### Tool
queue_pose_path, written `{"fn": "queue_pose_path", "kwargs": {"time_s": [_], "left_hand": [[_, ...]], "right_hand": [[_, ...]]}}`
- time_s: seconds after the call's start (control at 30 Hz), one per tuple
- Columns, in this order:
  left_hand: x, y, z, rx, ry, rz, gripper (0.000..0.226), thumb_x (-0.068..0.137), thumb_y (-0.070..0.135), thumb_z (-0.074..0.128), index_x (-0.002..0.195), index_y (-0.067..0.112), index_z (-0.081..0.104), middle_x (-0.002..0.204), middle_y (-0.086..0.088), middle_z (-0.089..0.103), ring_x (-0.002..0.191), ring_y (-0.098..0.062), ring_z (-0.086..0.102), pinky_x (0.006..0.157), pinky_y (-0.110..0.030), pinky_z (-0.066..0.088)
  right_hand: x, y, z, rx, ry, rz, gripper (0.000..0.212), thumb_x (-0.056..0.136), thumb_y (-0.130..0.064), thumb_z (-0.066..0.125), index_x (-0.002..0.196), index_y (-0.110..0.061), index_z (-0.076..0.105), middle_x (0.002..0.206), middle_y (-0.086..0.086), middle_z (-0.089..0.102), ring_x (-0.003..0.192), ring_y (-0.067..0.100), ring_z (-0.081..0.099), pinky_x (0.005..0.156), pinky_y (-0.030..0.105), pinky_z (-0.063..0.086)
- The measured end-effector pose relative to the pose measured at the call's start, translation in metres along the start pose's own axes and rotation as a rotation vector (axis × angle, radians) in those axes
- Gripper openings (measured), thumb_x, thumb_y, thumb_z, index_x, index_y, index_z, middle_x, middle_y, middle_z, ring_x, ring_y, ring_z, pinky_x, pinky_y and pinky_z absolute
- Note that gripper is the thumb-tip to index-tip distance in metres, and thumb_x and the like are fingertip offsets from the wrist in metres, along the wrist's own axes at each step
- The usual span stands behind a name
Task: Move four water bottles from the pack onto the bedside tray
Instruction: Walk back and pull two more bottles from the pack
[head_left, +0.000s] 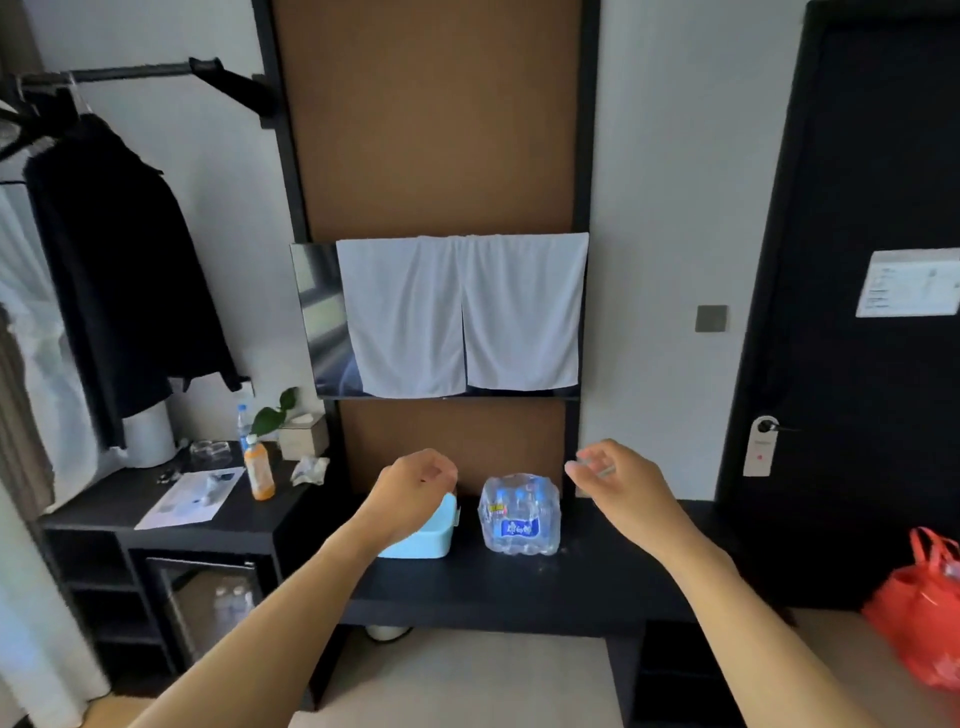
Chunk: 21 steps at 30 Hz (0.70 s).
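Note:
A shrink-wrapped pack of water bottles (519, 514) with blue caps stands on the black shelf (519, 577) below the covered screen. To its left sits a light blue tray (423, 538), partly hidden by my left hand (415, 486). That hand hovers over the tray with its fingers loosely curled and nothing in it. My right hand (610, 480) floats to the right of the pack, above shelf height, fingers apart and empty. Neither hand touches the pack.
A darker desk (130, 506) at the left carries an orange drink bottle (258, 470), a water bottle (243, 423), papers and a plant. White towels (462, 314) hang over a screen. A red bag (922, 605) lies at the right near a black door (857, 395).

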<state>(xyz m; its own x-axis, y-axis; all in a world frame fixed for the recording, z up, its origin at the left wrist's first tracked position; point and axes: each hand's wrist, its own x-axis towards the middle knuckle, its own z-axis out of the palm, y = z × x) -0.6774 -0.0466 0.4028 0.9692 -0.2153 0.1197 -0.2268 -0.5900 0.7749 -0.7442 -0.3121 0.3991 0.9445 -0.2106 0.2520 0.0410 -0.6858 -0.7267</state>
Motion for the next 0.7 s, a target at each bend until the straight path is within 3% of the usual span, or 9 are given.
{"fn": "queue_pose_path", "kwargs": {"time_s": [0.23,0.37,0.57,0.7], "left_hand": [[0.239,-0.054,0.042,0.007,-0.075,-0.006,0.014,0.096,0.027,0.057,0.096,0.028,0.071,0.095,0.006,0.073,0.092,-0.019,0.069,0.071,-0.026,0.053],[0.389,-0.115,0.096,0.022,-0.15,0.037,0.013,0.097,0.029,0.057,0.098,0.031,0.07,0.096,0.009,0.071,0.094,-0.018,0.068,0.085,-0.033,0.055],[0.559,-0.227,0.206,-0.001,-0.363,-0.081,0.015,0.096,0.024,0.057,0.089,0.032,0.066,0.089,0.008,0.072,0.086,-0.016,0.067,0.076,-0.028,0.054],[0.634,-0.287,0.28,-0.022,-0.482,-0.191,0.01,0.096,0.02,0.058,0.096,0.024,0.068,0.093,0.0,0.07,0.075,-0.013,0.061,0.055,-0.011,0.046]], "right_hand": [[0.212,0.063,0.085,-0.023,-0.05,0.027,0.03,0.096,-0.042,0.062,0.119,-0.024,0.064,0.108,-0.005,0.068,0.086,-0.003,0.062,0.066,0.008,0.04],[0.331,0.129,0.158,-0.04,-0.05,0.076,0.028,0.096,-0.039,0.062,0.121,-0.025,0.063,0.107,-0.005,0.067,0.087,-0.002,0.062,0.066,0.008,0.04],[0.462,0.25,0.257,0.009,-0.052,0.339,0.021,0.098,-0.03,0.061,0.118,-0.028,0.06,0.115,-0.003,0.062,0.094,0.001,0.061,0.07,0.011,0.042],[0.518,0.323,0.311,0.018,-0.057,0.46,0.029,0.098,-0.028,0.061,0.127,-0.024,0.059,0.118,-0.003,0.061,0.095,0.001,0.062,0.075,0.018,0.048]]}}
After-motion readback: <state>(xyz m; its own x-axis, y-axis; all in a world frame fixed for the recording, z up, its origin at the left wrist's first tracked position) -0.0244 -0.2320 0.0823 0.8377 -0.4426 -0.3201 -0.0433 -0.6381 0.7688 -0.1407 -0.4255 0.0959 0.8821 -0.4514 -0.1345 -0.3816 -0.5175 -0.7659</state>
